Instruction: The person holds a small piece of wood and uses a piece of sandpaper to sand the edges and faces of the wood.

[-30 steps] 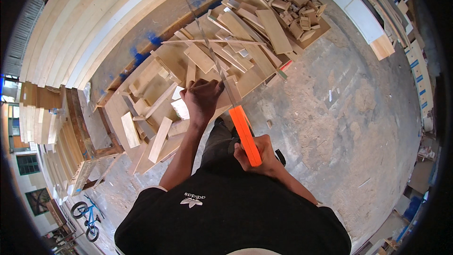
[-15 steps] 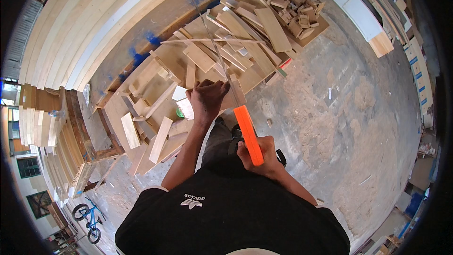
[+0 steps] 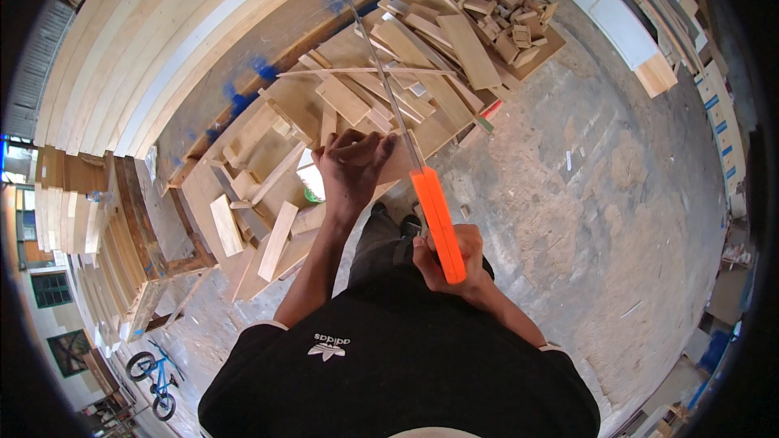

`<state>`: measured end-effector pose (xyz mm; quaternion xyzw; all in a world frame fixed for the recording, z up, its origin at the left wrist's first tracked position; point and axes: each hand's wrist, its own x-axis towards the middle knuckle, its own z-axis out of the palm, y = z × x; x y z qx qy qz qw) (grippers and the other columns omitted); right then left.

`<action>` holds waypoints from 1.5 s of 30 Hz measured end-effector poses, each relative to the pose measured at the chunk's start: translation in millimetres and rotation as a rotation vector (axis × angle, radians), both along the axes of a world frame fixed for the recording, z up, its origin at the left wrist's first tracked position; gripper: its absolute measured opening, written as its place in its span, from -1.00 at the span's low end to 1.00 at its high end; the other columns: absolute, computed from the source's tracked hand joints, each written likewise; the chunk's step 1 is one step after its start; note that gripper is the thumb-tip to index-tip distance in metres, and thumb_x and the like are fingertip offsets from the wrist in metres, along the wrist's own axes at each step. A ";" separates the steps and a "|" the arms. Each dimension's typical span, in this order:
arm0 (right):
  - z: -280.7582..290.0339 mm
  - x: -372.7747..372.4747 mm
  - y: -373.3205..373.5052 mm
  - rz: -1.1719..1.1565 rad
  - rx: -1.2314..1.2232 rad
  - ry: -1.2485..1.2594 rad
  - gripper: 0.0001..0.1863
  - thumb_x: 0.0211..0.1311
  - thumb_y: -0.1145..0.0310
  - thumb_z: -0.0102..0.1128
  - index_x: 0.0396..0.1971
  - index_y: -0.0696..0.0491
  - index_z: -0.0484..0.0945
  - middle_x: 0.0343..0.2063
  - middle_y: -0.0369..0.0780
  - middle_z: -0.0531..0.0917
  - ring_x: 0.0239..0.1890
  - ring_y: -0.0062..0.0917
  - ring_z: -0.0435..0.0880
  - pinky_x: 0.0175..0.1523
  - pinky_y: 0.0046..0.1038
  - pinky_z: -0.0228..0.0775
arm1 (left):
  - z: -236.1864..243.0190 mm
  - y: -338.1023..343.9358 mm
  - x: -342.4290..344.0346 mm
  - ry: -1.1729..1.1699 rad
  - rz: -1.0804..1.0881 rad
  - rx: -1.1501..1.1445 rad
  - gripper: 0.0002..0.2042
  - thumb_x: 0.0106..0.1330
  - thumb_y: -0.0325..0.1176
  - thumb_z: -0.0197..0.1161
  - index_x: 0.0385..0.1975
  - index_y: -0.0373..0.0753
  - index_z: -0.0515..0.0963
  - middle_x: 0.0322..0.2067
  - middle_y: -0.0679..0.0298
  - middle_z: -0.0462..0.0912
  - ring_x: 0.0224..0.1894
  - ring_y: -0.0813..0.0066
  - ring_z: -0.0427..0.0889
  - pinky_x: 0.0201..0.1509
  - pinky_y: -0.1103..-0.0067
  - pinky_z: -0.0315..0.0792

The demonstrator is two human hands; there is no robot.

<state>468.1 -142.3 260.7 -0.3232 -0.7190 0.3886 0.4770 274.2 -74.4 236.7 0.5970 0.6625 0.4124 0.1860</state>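
My right hand [image 3: 454, 259] is wrapped round the orange handle of a handsaw [image 3: 439, 223]. Its long thin blade shows nearly edge-on and slants up and left, over a wood pile. Beside the blade, close to the handle end, my left hand [image 3: 351, 170] is raised with its fingers curled and its thumb side toward the blade. Whether it touches the blade, or has anything inside the fingers, cannot be made out. Below both hands lie wooden offcuts [image 3: 344, 100] on a brown sheet [image 3: 438, 131]. A white piece [image 3: 312, 172] with a green spot shows next to my left wrist.
Long pale boards [image 3: 146, 49] are stacked at the far left. Small wood blocks [image 3: 511, 24] are heaped at the pile's far right end. Grey concrete floor [image 3: 568, 211] stretches to the right. A blue bicycle [image 3: 158, 380] stands at the lower left. White-faced panels [image 3: 604, 12] lie far right.
The handsaw has shifted slightly right, and its handle has risen a little in the picture. My left hand has moved slightly left, its fingers still curled. My right hand keeps its grip.
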 end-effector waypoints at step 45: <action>6.5 -2.2 -6.5 0.087 -0.062 -0.014 -0.85 0.04 0.57 0.30 -0.59 0.12 0.48 -0.72 -0.23 0.50 -0.72 -0.50 0.53 -0.57 -0.51 0.37 | 6.6 -0.7 -3.3 0.033 0.027 0.051 -0.75 0.21 -0.06 0.39 -0.36 -0.11 0.75 -0.44 0.33 0.63 -0.25 0.40 0.48 0.05 0.39 0.11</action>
